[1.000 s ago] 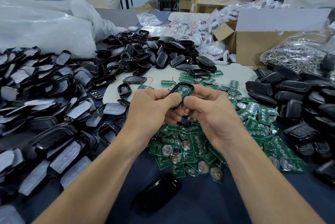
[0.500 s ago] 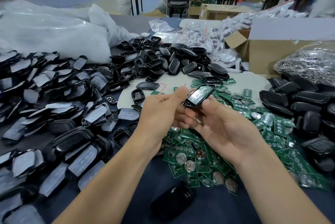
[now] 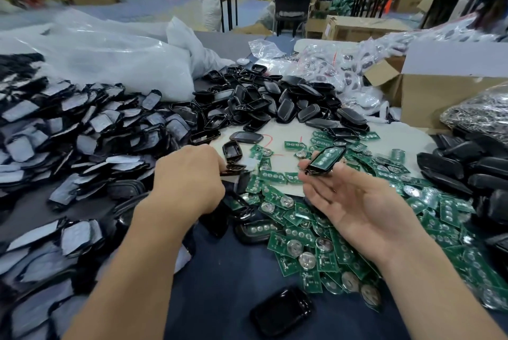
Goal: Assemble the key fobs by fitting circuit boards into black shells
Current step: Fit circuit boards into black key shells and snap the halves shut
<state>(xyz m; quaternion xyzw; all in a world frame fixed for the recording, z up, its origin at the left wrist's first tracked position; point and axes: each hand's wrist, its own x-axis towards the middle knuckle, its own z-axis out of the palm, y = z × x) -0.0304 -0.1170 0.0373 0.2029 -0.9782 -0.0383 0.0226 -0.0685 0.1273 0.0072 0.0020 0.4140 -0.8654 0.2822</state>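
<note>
Cluttered tabletop [image 3: 220, 271], mid-frame: right hand [image 3: 354, 207] pinches the probably light, stiff, slippery shell [image 3: 325, 160] by its rim, likely the safest hold; whether the left hand [image 3: 189, 177] grips anything is hidden.

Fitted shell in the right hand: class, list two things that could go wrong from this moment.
1. The right hand pinches the fitted shell only at its lower end, tilted, above the circuit board pile. It might slip from that light grip and get lost among loose boards.
2. The left hand is among loose black shells with its fingers hidden, so it may pick a wrong part or nudge neighbours.
</note>
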